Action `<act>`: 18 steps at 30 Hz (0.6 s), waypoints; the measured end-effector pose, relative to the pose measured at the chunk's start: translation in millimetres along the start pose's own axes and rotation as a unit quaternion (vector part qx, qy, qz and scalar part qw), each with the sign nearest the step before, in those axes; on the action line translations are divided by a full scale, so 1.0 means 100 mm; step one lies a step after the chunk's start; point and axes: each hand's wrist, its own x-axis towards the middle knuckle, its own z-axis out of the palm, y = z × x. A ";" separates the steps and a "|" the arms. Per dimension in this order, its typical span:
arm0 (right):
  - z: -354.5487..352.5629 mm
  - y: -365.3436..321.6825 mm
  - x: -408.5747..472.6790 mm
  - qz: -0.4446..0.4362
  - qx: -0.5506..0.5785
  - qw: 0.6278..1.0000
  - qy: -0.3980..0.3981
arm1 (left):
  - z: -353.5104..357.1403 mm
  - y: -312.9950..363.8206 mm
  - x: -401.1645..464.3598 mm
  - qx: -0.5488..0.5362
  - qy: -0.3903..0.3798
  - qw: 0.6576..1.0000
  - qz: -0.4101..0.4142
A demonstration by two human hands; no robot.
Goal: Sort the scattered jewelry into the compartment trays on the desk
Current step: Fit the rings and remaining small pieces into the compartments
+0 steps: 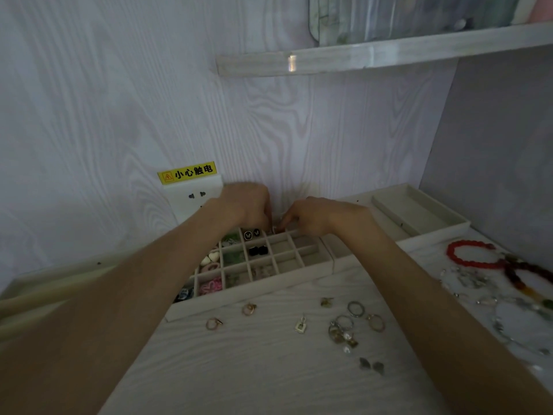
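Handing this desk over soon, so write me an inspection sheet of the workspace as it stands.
Surface: pale wood-grain desk, dimly lit.
Job's things: gridded compartment tray, left cells filled, right cells mostly bare; long-slot tray behind right, bare.
Unsorted: loose rings and small charms in front of the tray; red bead bracelet and other bead strings at right.
Clutter: nothing seen.
Hands: left hand and right hand meet over the tray's far row, fingers curled; whether they hold anything cannot be told.
Cables: nothing seen.
Surroundings: wall socket under a yellow warning label; shelf above.
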 end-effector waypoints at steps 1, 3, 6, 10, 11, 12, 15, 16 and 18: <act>0.00 0.00 0.00 0.001 -0.002 1.000 -0.001 | 0.00 0.01 0.00 0.000 0.001 1.000 -0.004; 0.00 -0.01 0.00 0.001 -0.004 1.000 0.000 | 0.00 0.03 0.00 -0.001 0.002 1.000 -0.015; 0.00 -0.02 0.00 0.002 -0.006 1.000 0.004 | -0.02 0.06 -0.01 0.001 0.002 0.999 -0.032; 0.00 -0.03 -0.01 0.003 -0.006 1.000 0.008 | -0.03 0.11 0.00 0.009 -0.002 0.999 -0.047; -0.01 -0.04 -0.02 0.003 -0.006 1.000 0.010 | -0.02 0.11 0.00 0.012 0.001 0.999 -0.049; -0.01 -0.04 -0.02 0.005 -0.005 1.000 0.012 | -0.02 0.12 0.01 0.013 0.004 0.999 -0.052; -0.02 -0.05 -0.03 0.009 -0.009 1.000 0.014 | -0.02 0.13 0.01 0.007 0.004 0.998 -0.057; -0.02 -0.06 -0.04 0.011 -0.012 1.000 0.015 | -0.01 0.13 0.02 0.005 0.003 0.998 -0.058; -0.03 -0.07 -0.04 0.013 -0.017 1.000 0.012 | -0.01 0.12 0.02 -0.001 0.004 0.998 -0.059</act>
